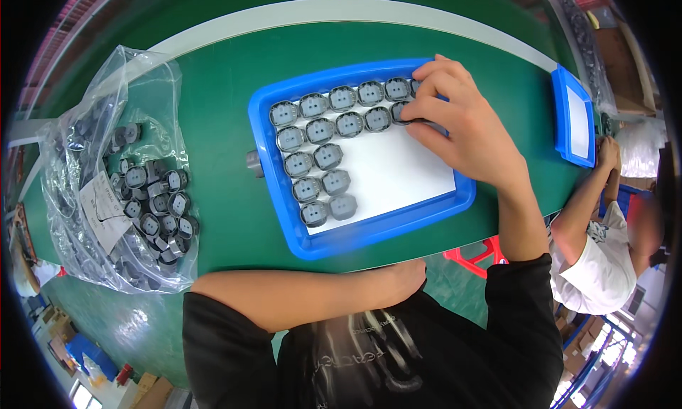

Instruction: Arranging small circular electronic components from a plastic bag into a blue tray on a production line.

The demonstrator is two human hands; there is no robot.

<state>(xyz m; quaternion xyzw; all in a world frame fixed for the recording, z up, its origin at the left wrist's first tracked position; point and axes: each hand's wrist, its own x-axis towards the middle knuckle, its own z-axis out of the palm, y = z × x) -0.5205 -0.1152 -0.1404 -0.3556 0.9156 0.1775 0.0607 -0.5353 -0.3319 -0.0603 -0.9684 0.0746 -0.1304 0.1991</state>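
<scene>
A clear bag (106, 261) sits left; the right hand (458, 117), touching a grey part (398, 112), hides a corner of the blue tray (387, 229); can't tell its grip, or the left hand's (405, 280).

On my feed I see a black shirt (455, 359), pale lettering (366, 358) across its front, elbow-length sleeves (522, 295) at its sides, hands (465, 121) bare

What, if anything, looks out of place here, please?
One grey part sits outside the nearer blue tray, on the green table by its left wall: odd, because the parts inside lie in rows.
</scene>
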